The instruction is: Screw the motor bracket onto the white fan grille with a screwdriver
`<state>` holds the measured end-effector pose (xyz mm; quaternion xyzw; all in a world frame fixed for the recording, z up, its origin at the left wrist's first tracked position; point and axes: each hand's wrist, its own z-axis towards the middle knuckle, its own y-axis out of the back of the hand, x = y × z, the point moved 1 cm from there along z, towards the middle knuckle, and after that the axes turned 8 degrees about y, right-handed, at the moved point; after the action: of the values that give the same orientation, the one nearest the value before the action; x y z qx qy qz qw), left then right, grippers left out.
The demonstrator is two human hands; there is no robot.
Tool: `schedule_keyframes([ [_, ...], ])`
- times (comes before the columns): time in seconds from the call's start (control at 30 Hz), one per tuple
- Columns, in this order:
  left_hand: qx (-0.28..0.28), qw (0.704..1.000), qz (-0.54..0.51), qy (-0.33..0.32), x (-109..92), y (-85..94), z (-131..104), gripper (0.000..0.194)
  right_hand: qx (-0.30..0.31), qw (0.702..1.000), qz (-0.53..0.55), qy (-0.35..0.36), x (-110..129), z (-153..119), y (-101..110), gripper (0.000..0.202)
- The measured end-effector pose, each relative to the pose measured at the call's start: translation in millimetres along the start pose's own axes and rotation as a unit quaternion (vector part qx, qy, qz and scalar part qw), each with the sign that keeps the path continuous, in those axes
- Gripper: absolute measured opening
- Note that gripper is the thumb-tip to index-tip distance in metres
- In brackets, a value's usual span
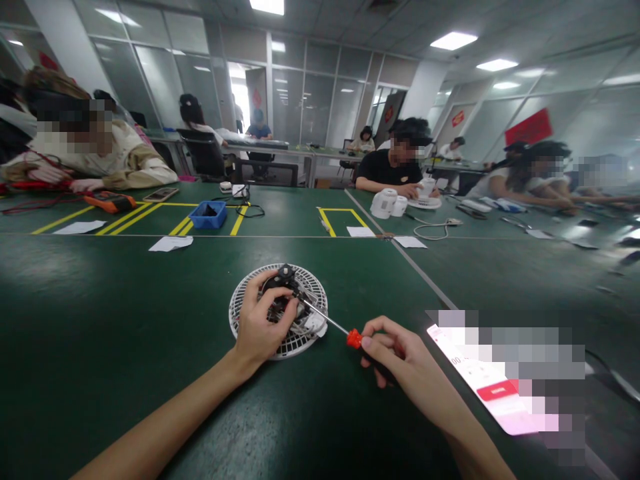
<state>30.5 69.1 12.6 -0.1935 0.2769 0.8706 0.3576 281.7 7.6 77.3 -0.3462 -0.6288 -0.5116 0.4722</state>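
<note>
A round white fan grille (240, 293) lies on the green table in front of me, with a dark motor assembly (285, 272) and some pale wires on top of it. My left hand (263, 323) reaches over the grille, its fingers and thumb closed around the motor assembly. In my right hand (395, 353) is a screwdriver (327, 317) with a red and black handle, gripped at the handle. Its metal shaft slants up to the left, and its tip meets the motor assembly beside my left fingertips. The exact contact point is too small to make out.
A lit phone screen (480, 383), partly blurred out, lies right of my right hand. Farther off are a blue bin (208, 215), paper slips (171, 243), an orange multimeter (110, 201) and white cylindrical parts (384, 204). Several people sit around the tables.
</note>
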Motion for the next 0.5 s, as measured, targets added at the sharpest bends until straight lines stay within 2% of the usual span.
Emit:
schedule_keyframes([
  [0.17,-0.005,1.000,0.001,0.004,-0.7,-0.6,-0.3,0.011,-0.010,1.000,-0.011,0.005,0.3,0.6,-1.1,0.031],
  [0.33,-0.009,1.000,-0.001,-0.003,-2.6,-0.1,0.4,0.010,-0.024,0.996,-0.085,0.013,3.0,-2.2,0.1,0.030],
  [0.5,-0.006,1.000,-0.002,-0.002,-2.0,0.1,0.0,0.010,0.005,0.999,-0.032,-0.017,-0.8,-2.6,-1.1,0.032],
])
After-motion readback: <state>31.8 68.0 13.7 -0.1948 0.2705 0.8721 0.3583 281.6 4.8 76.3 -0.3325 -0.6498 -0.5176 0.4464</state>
